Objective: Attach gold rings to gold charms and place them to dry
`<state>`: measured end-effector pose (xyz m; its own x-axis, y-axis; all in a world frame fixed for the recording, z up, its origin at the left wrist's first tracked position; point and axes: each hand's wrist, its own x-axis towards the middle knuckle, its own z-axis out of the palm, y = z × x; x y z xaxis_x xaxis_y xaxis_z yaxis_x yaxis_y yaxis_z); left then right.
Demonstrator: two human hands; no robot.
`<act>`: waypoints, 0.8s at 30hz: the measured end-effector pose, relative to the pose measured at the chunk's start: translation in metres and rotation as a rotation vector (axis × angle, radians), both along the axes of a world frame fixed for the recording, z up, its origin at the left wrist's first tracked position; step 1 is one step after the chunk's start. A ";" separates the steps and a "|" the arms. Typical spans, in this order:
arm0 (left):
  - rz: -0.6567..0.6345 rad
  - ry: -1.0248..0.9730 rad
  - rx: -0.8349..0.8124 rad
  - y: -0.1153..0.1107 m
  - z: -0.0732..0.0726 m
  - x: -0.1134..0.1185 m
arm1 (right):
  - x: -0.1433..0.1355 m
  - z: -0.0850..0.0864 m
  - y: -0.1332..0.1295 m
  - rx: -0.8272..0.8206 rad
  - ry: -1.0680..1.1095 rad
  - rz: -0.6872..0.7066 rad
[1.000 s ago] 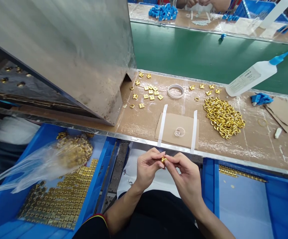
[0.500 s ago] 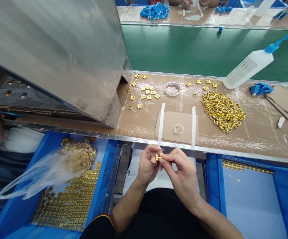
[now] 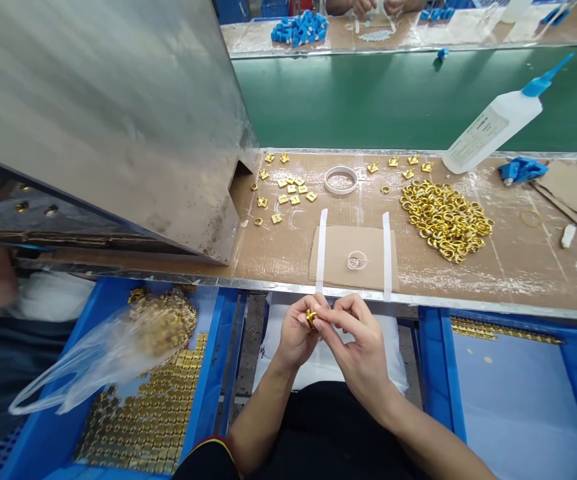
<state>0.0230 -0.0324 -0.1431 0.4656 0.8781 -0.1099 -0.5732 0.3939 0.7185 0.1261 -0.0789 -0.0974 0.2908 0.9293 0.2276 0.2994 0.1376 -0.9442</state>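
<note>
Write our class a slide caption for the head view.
Bare left hand and right hand hold a small shiny gold-coloured piece near a brown-topped bench bearing piled gold-coloured rings.

Gold pc [image 3: 311, 319] turned since 1 s ago; exact orientation too small to tell. Was out at both hands' fingertips, now sits further in L hand [image 3: 296, 337], fingers more curled round it; R hand [image 3: 361, 340] fingertips reach further L to it. Both hands shifted slightly L rel. to cardboard pad [image 3: 338, 241]. Single blue pc [image 3: 443, 54] on green belt [image 3: 343, 97] moved R, from L to just R of blue cluster [image 3: 437, 14] beyond.
</note>
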 end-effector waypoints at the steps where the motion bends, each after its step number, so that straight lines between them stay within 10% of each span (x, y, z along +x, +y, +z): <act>1: -0.003 -0.020 -0.018 0.000 0.002 0.001 | 0.000 -0.001 0.000 0.011 0.007 0.002; 24: -0.026 -0.313 -0.344 -0.011 0.031 0.005 | 0.001 -0.005 0.001 0.166 -0.073 0.039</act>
<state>0.0279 -0.0433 -0.1119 0.5440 0.8029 -0.2439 -0.7285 0.5961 0.3375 0.1271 -0.0781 -0.1023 0.2323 0.8875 0.3979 0.3579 0.3024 -0.8834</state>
